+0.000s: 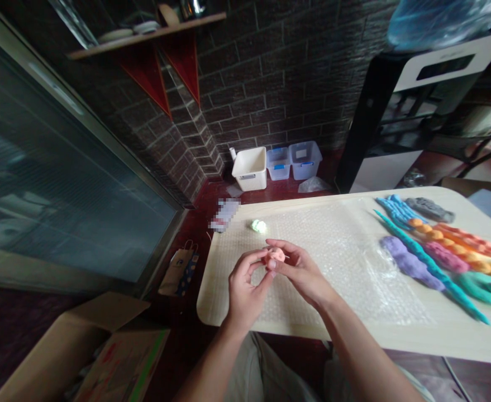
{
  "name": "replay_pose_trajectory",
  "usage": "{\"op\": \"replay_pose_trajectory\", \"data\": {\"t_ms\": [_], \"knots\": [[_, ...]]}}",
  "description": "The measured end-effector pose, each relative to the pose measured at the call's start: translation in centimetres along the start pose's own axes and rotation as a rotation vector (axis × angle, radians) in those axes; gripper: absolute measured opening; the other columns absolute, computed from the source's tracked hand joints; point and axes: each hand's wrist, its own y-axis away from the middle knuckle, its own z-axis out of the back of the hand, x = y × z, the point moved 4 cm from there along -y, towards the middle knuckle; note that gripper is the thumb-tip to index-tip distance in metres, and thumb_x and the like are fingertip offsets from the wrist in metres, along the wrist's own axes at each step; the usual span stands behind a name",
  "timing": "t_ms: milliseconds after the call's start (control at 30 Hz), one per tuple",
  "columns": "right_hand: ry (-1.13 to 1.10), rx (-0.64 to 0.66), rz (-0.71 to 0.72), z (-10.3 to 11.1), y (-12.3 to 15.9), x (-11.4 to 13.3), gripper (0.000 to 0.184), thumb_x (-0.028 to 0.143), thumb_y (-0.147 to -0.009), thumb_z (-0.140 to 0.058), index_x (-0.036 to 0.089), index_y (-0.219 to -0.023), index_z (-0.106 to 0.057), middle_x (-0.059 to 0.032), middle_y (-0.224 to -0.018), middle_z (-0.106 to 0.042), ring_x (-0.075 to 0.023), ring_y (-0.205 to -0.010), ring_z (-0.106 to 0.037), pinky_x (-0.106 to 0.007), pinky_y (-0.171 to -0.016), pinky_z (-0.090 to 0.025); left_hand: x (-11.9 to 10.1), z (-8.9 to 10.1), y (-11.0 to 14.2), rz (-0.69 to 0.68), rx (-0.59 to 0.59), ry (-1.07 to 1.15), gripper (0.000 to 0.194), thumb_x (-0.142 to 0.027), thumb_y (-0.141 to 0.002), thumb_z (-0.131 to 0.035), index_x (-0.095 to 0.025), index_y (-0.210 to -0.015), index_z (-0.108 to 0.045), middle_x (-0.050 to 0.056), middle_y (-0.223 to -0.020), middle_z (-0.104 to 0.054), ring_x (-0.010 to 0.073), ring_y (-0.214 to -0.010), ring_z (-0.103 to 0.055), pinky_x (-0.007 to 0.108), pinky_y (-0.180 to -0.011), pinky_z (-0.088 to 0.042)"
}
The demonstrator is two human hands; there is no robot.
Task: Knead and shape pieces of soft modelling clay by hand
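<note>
2 hands, closed grip, pink lump between

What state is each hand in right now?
Left hand: closed, fingers holding a small, rounded, pink clay-like lump.
Right hand: closed, fingers holding the same lump.

The small lump is of salmon-pink colour, and the little piece near it is very pale green, almost white. On the cream-coloured table, the long strip is teal, the lumpy roll is purple, the ribbed bundle is blue, the rough piece is grey, and the row of balls is light orange. The brick wall is dark with a pattern of paler joint lines, while the pennants are plain red.
</note>
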Motion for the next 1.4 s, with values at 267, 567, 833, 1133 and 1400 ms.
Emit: {"op": "replay_pose_trajectory", "data": {"t_ms": [267, 567, 833, 1133, 1400], "knots": [[-0.056, -0.114, -0.034, 1.0, -0.3, -0.4, 0.046, 0.029, -0.065, -0.1, 0.021, -0.103, -0.076, 0.0019, -0.074, -0.073, -0.0152, -0.07, -0.069, -0.031, -0.074, -0.052, 1.1, 0.9, 0.7, 0.073, -0.071, -0.028, 0.039, -0.028, -0.086, -0.085, -0.022, -0.122, -0.071, 0.011, -0.126, -0.069, 0.0248, -0.115, -0.068, 0.037, -0.1, -0.056], [-0.146, -0.188, -0.084, 1.2, -0.2, 0.0, 0.028, 0.02, -0.067, -0.091, 0.019, -0.092, -0.079, -0.0062, -0.103, -0.079, -0.0167, -0.076, -0.075, -0.034, -0.078, -0.059, 2.8, 0.9, 2.5, 0.335, -0.084, 0.123, 0.032, -0.041, -0.088, -0.081, -0.018, -0.107, -0.071, 0.01, -0.108, -0.074, 0.0228, -0.1, -0.071, 0.033, -0.087, -0.056], [-0.142, -0.164, -0.134, 1.1, -0.4, -0.3, 0.03, 0.022, -0.067, -0.096, 0.018, -0.093, -0.081, 0.0015, -0.066, -0.071, -0.0092, -0.055, -0.059, -0.022, -0.05, -0.043, 2.7, 1.2, 2.9, 0.379, -0.074, 0.131, 0.032, -0.044, -0.087, -0.082, -0.016, -0.097, -0.073, 0.006, -0.088, -0.075, 0.0166, -0.078, -0.069, 0.029, -0.077, -0.054], [-0.384, -0.264, -0.136, 2.4, -0.9, -0.4, 0.029, 0.014, -0.072, -0.081, 0.022, -0.1, -0.076, -0.0024, -0.095, -0.079, -0.017, -0.085, -0.075, -0.033, -0.084, -0.064, 3.0, 1.3, 3.4, 0.398, -0.053, 0.139, 0.03, -0.042, -0.087, -0.082, -0.015, -0.095, -0.072, 0.006, -0.084, -0.073, 0.0158, -0.075, -0.067, 0.028, -0.075, -0.052], [-0.439, -0.199, -0.141, 2.6, -1.2, 0.2, 0.014, 0.027, -0.083, -0.075, 0.021, -0.095, -0.072, -0.007, -0.099, -0.082, -0.0224, -0.092, -0.082, -0.03, -0.085, -0.067, 2.9, 2.2, 3.7, 0.417, -0.048, 0.085, 0.032, -0.045, -0.085, -0.082, -0.016, -0.095, -0.073, 0.007, -0.085, -0.074, 0.0171, -0.076, -0.068, 0.029, -0.075, -0.054]]}}
